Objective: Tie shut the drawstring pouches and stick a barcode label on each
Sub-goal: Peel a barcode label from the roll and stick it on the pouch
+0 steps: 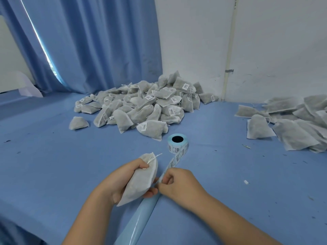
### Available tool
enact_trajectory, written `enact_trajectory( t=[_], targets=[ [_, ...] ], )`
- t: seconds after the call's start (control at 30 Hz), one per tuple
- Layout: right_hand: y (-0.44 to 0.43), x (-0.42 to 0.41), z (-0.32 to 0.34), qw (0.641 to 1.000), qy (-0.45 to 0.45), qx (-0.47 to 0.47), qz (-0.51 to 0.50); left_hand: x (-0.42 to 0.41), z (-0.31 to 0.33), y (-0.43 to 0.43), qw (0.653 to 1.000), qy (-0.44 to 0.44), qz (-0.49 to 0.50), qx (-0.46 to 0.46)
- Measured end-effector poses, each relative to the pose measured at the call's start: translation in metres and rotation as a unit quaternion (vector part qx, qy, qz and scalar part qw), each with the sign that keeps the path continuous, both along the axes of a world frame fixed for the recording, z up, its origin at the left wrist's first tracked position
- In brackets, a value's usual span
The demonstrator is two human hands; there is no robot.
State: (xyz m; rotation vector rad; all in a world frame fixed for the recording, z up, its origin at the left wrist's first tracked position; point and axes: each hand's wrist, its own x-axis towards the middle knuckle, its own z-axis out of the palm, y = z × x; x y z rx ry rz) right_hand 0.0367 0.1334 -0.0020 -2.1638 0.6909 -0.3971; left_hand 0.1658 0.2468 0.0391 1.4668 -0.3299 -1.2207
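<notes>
Gripping firmly, the left hand had its fingers wrapped round a drawstring pouch, neck pointing away and white string ends poking out at the top. Close beside it, the right hand pinched the label strip between thumb and fingertips, near the pouch's lower edge. Glossy pale-blue backing liner ran from under the hands toward the viewer. The pouch fabric looked thin, white and non-woven, with grey filling showing through.

Beyond the hands, the label roll stood on end, hollow core up, with its strip trailing down to the right hand. It carried barcodes, but the lettering was too small to read. Open blue table cover spread wide to the left and to the right of the roll, flecked with dark crumbs.

Farther back, a heap of labelled pouches was banked into the corner, with white barcode stickers on many of them. Off to the right, well apart, lay a second heap of pouches, flatter and overlapping. Behind them hung a pleated blue curtain against a scuffed white wall, with a pale pipe running down the wall.
</notes>
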Motion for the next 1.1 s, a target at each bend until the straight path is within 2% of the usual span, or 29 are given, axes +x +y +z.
enact_trajectory(
  t=[0.1, 0.2, 0.53, 0.8, 0.93, 1.1],
  targets=[
    [0.001, 0.003, 0.003, 1.000, 0.013, 0.010, -0.003, 0.000, -0.002, 0.000, 1.000, 0.025, -0.009, -0.011],
    [0.000, 0.005, 0.006, 0.999, 0.028, 0.024, -0.006, 0.001, -0.005, 0.000, 1.000, 0.013, -0.020, -0.007],
    [-0.008, 0.005, 0.012, 0.986, 0.052, 0.160, -0.005, 0.005, -0.009, 0.000, 1.000, -0.011, -0.011, -0.016],
    [-0.013, -0.011, 0.013, 0.988, 0.060, 0.134, -0.037, 0.006, -0.015, 0.001, 1.000, 0.004, 0.002, -0.008],
    [-0.023, -0.027, 0.013, 0.988, 0.056, 0.134, -0.052, 0.004, -0.013, 0.001, 0.999, -0.047, 0.007, 0.004],
    [-0.039, -0.055, 0.017, 0.989, 0.034, 0.132, -0.059, -0.007, 0.005, 0.001, 0.984, -0.178, 0.015, 0.020]
  ],
)
